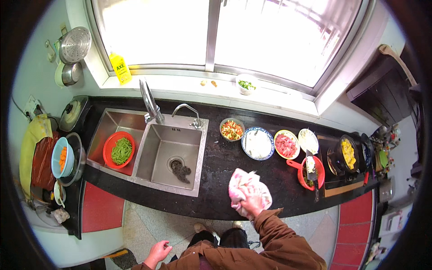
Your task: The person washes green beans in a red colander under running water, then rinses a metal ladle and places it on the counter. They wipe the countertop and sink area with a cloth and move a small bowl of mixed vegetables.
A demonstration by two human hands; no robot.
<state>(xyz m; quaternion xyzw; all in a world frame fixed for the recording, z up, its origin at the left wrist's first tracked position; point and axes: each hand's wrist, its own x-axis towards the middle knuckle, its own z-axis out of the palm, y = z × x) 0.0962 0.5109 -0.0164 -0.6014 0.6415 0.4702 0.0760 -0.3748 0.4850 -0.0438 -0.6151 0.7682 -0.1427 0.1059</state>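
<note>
My right hand (253, 204) grips a pink-and-white cloth (243, 184), bunched up against the black countertop (216, 199) near its front edge. Low in the view, my left hand (160, 251) hangs over the floor, away from the counter, with nothing in it. Just left of the cloth lies the steel sink (157, 158), where a dark scouring pad or rag (182, 172) rests by the drain. Beyond the cloth stands a blue-rimmed bowl (243, 148) of white food.
A red handled strainer (320, 180) with a cleaver (311, 168) across it sits right, before a pan of yellow food (348, 154). Bowls of meat (286, 144), shredded white food (308, 141) and chopped peppers (232, 129) line the back. Green beans (123, 151) fill a red basin.
</note>
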